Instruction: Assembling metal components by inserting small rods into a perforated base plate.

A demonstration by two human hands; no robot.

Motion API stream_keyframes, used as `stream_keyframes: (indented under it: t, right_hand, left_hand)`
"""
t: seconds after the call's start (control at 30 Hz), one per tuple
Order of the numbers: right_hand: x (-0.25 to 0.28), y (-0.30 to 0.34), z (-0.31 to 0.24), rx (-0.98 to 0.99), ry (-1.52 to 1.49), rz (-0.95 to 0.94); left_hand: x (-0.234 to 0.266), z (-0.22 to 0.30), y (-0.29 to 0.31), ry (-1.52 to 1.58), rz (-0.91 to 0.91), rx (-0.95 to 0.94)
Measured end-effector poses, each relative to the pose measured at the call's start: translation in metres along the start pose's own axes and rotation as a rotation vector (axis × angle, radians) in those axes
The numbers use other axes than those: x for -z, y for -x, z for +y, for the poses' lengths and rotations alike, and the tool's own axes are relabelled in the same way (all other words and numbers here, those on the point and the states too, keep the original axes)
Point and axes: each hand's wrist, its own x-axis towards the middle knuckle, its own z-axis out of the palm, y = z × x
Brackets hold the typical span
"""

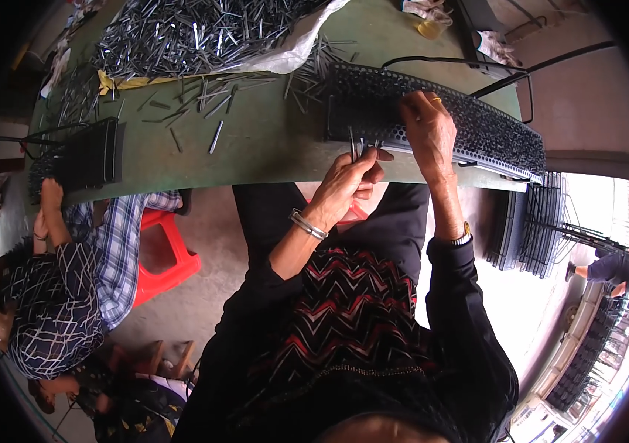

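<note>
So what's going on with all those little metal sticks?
The left hand holds a few thin metal sticks at the near edge of a green table. The right hand, fingers curled, is over a long black rack full of holes; I can't tell if it grips a stick. A big heap of sticks lies farther back. At the left, another person has a hand near a similar rack.

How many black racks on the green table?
2. Right rack: by the right hand. Left rack: at the table's left end, by a co-worker's hand. Part of the table is out of view; more may be hidden.
</note>
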Motion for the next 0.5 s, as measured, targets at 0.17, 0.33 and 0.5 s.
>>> stream_keyframes:
  t: [0.17,0.33,0.5]
  right_hand:
    - [0.000,0.008,0.002,0.019,0.066,-0.007]
    - [0.013,0.027,-0.017,-0.009,-0.052,0.003]
    - [0.024,0.053,-0.037,-0.024,-0.389,-0.290]
  left_hand:
    - [-0.004,-0.004,0.003,-0.100,-0.025,0.001]
    - [-0.002,-0.013,0.008,-0.349,0.052,-0.043]
    - [-0.004,-0.026,0.005,-0.792,0.135,-0.293]
